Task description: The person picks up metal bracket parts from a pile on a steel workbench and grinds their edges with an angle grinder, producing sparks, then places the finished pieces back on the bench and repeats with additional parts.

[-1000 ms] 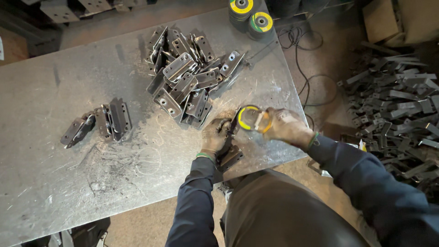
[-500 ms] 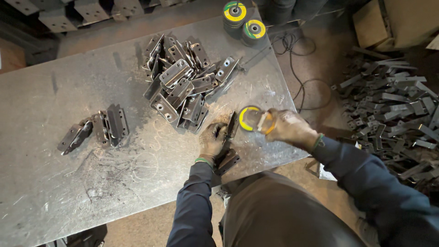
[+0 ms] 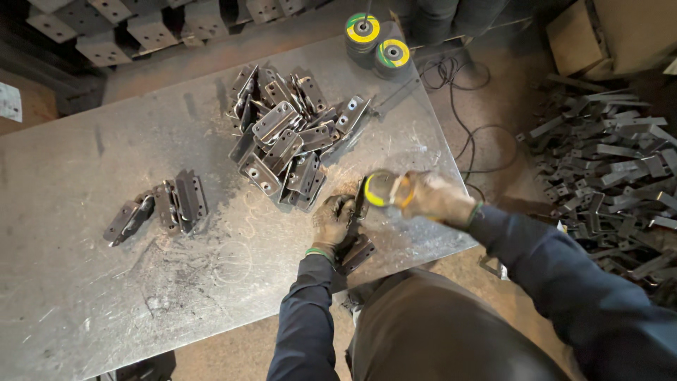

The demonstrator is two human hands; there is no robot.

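Observation:
My gloved left hand (image 3: 333,220) presses down on a dark metal bracket (image 3: 355,252) at the near edge of the steel table (image 3: 84,282). My gloved right hand (image 3: 436,197) grips an angle grinder with a yellow-green disc (image 3: 379,189), blurred, held just right of my left hand and against the bracket. A heap of similar drilled metal brackets (image 3: 285,137) lies just beyond my hands.
A small group of brackets (image 3: 162,206) sits at the table's left. Two yellow-green grinding discs (image 3: 377,41) stand at the far right corner. A black cable (image 3: 469,120) runs over the floor. A pile of metal parts (image 3: 613,176) covers the floor at right.
The view has shifted slightly. My right hand with the grinder has moved a little left over the bracket and is now blurred; my left hand stays on the bracket.

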